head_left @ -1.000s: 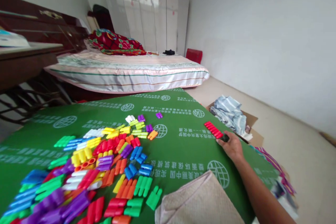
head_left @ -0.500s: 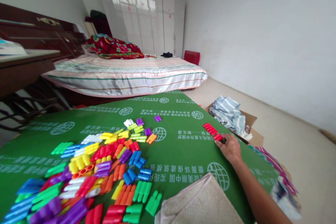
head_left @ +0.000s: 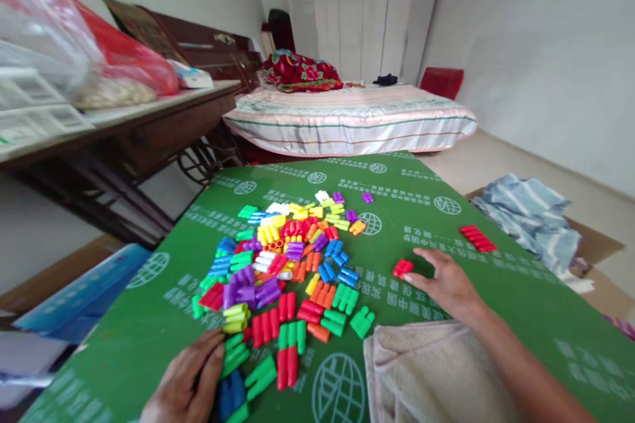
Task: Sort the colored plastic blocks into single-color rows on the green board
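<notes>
Two bare hands lie on the green mat [head_left: 520, 277], neither gripping anything. The right hand [head_left: 449, 283] is flat with fingers spread wide, its index tip touching or just beside a small red block [head_left: 403, 268] at its 10 o'clock. It looks like a light sliding touch rather than a pinch. That block's tubes seem to run from 7 to 1 o'clock, though it is small. A longer red row [head_left: 477, 238] at 1 o'clock runs from 10 to 4. The left hand [head_left: 183, 383], fingers loosely together, rests against green and blue pieces at the 7 o'clock edge of the heap of coloured blocks [head_left: 288, 264], seemingly steadying them. A towel [head_left: 431, 370] lies at the right hand's 6 o'clock.
</notes>
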A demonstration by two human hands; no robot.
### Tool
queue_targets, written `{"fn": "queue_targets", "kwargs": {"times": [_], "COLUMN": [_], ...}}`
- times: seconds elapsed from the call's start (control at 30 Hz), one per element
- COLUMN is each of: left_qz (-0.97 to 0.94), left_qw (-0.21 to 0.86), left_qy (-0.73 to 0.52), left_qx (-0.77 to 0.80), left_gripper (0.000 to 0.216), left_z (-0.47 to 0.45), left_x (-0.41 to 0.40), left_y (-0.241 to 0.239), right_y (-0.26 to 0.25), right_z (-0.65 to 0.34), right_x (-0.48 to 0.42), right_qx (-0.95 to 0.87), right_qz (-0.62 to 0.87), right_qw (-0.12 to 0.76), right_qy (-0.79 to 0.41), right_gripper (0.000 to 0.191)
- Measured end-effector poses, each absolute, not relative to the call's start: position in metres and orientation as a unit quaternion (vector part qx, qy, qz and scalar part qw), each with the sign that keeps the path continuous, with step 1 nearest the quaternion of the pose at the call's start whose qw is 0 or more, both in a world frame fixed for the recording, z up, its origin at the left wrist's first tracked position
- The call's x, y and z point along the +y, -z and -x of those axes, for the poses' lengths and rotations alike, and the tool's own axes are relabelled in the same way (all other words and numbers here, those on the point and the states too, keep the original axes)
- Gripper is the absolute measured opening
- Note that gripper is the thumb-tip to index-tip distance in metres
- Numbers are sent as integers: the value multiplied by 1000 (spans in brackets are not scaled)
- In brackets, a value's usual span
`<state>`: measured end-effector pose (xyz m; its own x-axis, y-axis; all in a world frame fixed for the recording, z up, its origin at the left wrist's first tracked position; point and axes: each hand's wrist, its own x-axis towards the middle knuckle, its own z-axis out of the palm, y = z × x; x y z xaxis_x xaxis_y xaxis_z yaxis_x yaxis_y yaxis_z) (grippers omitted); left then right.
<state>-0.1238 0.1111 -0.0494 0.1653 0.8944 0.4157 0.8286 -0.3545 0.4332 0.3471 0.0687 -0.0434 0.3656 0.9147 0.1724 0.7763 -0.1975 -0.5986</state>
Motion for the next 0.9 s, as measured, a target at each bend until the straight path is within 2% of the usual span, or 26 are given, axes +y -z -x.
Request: {"fn": "queue_targets", "kwargs": {"times": [0.07, 0.27, 0.53, 0.9], "left_qz": [-762, -767, -761, -743], "left_qw": [55, 43, 63, 98], "left_qy": [-313, -336, -352, -354], "left_qx": [564, 545, 541, 560], "left_gripper": [34, 33, 31, 31], "left_z": [116, 104, 103, 96], "left_x": [108, 102, 101, 94], "left_y": [43, 36, 38, 37], "right_y": [35, 38, 40, 13], "right_z": [-329, -304, -290, -225], "right_x": [73, 70, 73, 76], "right_qx": [-563, -586, -606, -728], "right_qz": [747, 733, 719, 605], "right_qw": [326, 302, 290, 271], "right_qy": [-141, -170, -176, -172], "right_gripper": [55, 39, 36, 25]}}
